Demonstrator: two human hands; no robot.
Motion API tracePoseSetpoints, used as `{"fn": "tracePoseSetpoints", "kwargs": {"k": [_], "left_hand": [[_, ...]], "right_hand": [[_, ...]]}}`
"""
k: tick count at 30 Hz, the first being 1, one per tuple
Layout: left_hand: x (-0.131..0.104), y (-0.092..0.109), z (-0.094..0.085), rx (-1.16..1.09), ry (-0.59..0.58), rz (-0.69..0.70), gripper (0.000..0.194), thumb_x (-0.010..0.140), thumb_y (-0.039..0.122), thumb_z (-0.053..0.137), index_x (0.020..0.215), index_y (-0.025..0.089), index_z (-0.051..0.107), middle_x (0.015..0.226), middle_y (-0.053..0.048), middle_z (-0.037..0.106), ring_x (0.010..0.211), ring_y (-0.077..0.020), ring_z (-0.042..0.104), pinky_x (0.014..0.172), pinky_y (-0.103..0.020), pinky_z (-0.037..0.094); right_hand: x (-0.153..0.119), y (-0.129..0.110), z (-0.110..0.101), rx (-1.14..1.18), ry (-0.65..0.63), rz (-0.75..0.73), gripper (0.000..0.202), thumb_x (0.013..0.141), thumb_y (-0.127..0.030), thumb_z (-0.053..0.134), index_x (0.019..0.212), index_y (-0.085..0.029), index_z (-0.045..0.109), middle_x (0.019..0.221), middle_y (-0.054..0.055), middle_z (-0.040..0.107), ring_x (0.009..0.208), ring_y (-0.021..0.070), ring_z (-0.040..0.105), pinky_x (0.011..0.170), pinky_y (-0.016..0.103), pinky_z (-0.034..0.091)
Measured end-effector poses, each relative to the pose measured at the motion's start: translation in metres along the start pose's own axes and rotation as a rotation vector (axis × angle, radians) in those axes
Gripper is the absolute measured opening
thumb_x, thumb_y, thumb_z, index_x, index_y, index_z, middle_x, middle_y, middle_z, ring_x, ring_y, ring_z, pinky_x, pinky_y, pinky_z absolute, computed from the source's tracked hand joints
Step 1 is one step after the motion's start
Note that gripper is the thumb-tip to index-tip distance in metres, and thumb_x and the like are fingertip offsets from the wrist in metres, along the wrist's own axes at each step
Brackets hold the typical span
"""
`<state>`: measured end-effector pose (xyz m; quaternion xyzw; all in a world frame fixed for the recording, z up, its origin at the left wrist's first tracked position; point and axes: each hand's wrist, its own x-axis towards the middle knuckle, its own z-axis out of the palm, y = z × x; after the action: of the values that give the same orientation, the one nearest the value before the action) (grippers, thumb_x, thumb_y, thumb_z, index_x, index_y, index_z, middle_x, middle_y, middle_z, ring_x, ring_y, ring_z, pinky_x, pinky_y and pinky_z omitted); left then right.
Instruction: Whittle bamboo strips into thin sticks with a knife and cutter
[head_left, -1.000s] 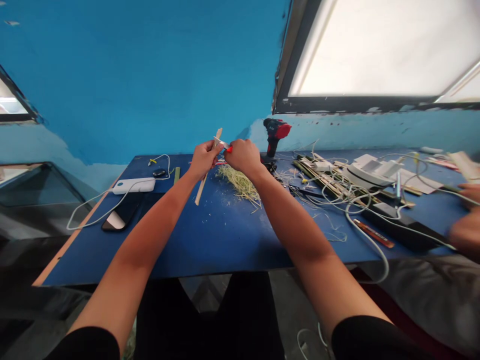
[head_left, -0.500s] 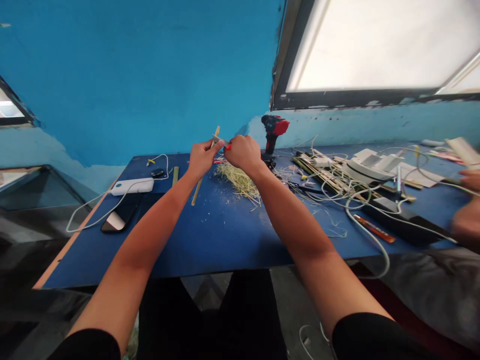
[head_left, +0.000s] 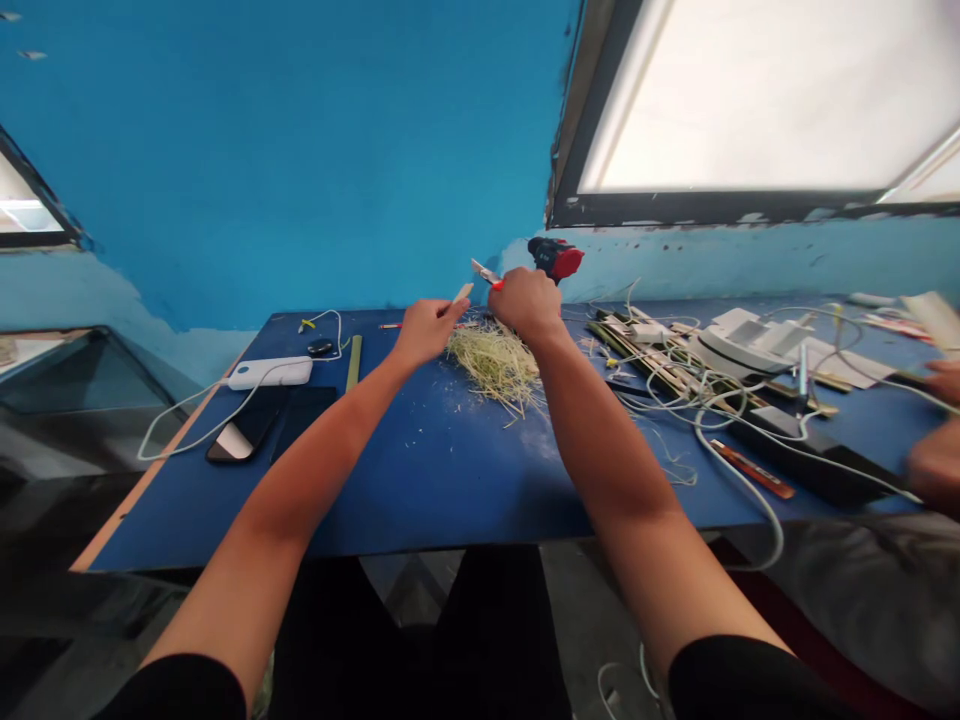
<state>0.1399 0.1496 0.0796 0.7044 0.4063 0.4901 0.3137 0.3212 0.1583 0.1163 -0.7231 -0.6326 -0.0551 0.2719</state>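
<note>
My left hand (head_left: 426, 330) is closed on a thin bamboo strip (head_left: 463, 294), whose pale end sticks out up and to the right. Closed as well, my right hand (head_left: 529, 302) grips a cutter knife (head_left: 486, 273) with a red part at the handle and its blade pointing up-left. Blade and strip are apart, with a small gap between them. Below both hands lies a heap of thin bamboo shavings (head_left: 495, 368) on the blue table (head_left: 435, 490). Most of the strip is hidden by my left hand.
Behind my right hand stands a red-and-black drill (head_left: 559, 258). To the left are a white power bank (head_left: 270, 373), a phone (head_left: 241, 430) and a green bamboo piece (head_left: 354, 363). Tangled cables (head_left: 701, 385) and bamboo strips fill the right side. Another person's hand (head_left: 937, 465) is at the right edge.
The blade was against the strip; now my right hand has moved right, away from it. My left hand has lowered slightly to the right, and the strip has turned from steep to slanting.
</note>
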Motion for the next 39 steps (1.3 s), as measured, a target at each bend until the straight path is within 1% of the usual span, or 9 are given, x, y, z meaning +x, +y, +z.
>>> {"fn": "tracePoseSetpoints", "kwargs": {"k": [4, 8, 11, 14, 18, 24, 28, 33, 39], "left_hand": [[0.005, 0.005, 0.001, -0.306, 0.040, -0.213, 0.028, 0.103, 0.022, 0.060, 0.076, 0.020, 0.068, 0.061, 0.002, 0.057, 0.049, -0.0110, 0.048, 0.054, -0.027, 0.039], [0.014, 0.007, -0.016, -0.389, 0.226, -0.066, 0.012, 0.088, 0.012, 0.075, 0.078, 0.019, 0.072, 0.079, 0.000, 0.075, 0.075, -0.0115, 0.067, 0.076, -0.023, 0.052], [0.018, 0.007, -0.026, -0.461, 0.287, 0.022, 0.013, 0.089, 0.009, 0.072, 0.086, 0.021, 0.070, 0.092, 0.000, 0.080, 0.085, -0.0111, 0.071, 0.083, -0.022, 0.054], [0.019, 0.009, -0.028, -0.550, 0.317, 0.043, 0.012, 0.095, 0.010, 0.066, 0.091, 0.022, 0.066, 0.106, -0.002, 0.082, 0.096, -0.0105, 0.074, 0.091, -0.023, 0.057], [0.017, 0.010, -0.027, -0.657, 0.279, 0.000, 0.009, 0.092, 0.013, 0.069, 0.093, 0.022, 0.065, 0.113, -0.004, 0.081, 0.104, -0.0123, 0.076, 0.097, -0.027, 0.059], [0.013, 0.014, -0.034, -0.765, 0.009, -0.256, 0.028, 0.080, 0.004, 0.050, 0.089, 0.016, 0.073, 0.098, -0.006, 0.082, 0.073, -0.0124, 0.073, 0.073, -0.025, 0.060], [0.010, 0.019, -0.032, -0.622, -0.025, -0.484, 0.025, 0.102, 0.024, 0.052, 0.083, 0.018, 0.068, 0.073, -0.006, 0.072, 0.046, -0.0112, 0.055, 0.045, -0.025, 0.043], [0.005, 0.024, -0.025, -0.513, -0.041, -0.496, 0.049, 0.113, 0.031, 0.045, 0.065, 0.020, 0.049, 0.046, 0.003, 0.042, 0.035, -0.0058, 0.034, 0.037, -0.020, 0.020], [0.002, 0.036, -0.030, -0.829, -0.035, -0.588, 0.053, 0.117, 0.032, 0.035, 0.065, 0.024, 0.038, 0.042, 0.010, 0.025, 0.031, -0.0044, 0.020, 0.034, -0.019, 0.015]], "right_hand": [[0.007, 0.003, 0.004, 0.112, -0.054, -0.033, 0.029, 0.094, -0.034, 0.063, 0.105, -0.013, 0.080, 0.109, 0.023, 0.078, 0.100, 0.0337, 0.072, 0.085, 0.042, 0.052], [0.001, -0.014, 0.001, 0.522, -0.081, -0.074, 0.023, 0.096, -0.038, 0.064, 0.092, -0.018, 0.075, 0.076, 0.007, 0.068, 0.072, 0.0211, 0.062, 0.068, 0.034, 0.046], [-0.010, -0.028, -0.006, 0.838, -0.275, -0.089, 0.026, 0.100, -0.042, 0.063, 0.102, -0.019, 0.076, 0.060, -0.001, 0.058, 0.051, 0.0139, 0.045, 0.053, 0.030, 0.036], [-0.021, -0.038, -0.011, 0.963, -0.392, -0.108, 0.032, 0.101, -0.046, 0.065, 0.116, -0.020, 0.077, 0.063, 0.000, 0.067, 0.045, 0.0112, 0.041, 0.047, 0.028, 0.032], [-0.024, -0.043, -0.010, 1.056, -0.326, -0.068, 0.035, 0.103, -0.048, 0.063, 0.113, -0.019, 0.078, 0.093, 0.010, 0.083, 0.044, 0.0092, 0.043, 0.047, 0.029, 0.036], [-0.016, -0.036, -0.006, 0.760, -0.045, -0.099, 0.032, 0.102, -0.043, 0.061, 0.106, -0.020, 0.082, 0.092, 0.007, 0.079, 0.063, 0.0171, 0.063, 0.062, 0.032, 0.047], [-0.018, -0.035, -0.010, 0.342, 0.106, -0.216, 0.028, 0.101, -0.039, 0.061, 0.105, -0.022, 0.084, 0.098, 0.010, 0.081, 0.100, 0.0297, 0.073, 0.086, 0.038, 0.048], [-0.025, -0.043, -0.016, 0.203, 0.082, -0.265, 0.036, 0.105, -0.043, 0.052, 0.108, -0.024, 0.082, 0.105, 0.012, 0.082, 0.100, 0.0313, 0.071, 0.087, 0.039, 0.046], [-0.039, -0.050, -0.028, 0.238, 0.034, -0.345, 0.061, 0.105, -0.051, 0.055, 0.159, -0.023, 0.056, 0.115, 0.012, 0.079, 0.097, 0.0283, 0.068, 0.087, 0.039, 0.046]]}}
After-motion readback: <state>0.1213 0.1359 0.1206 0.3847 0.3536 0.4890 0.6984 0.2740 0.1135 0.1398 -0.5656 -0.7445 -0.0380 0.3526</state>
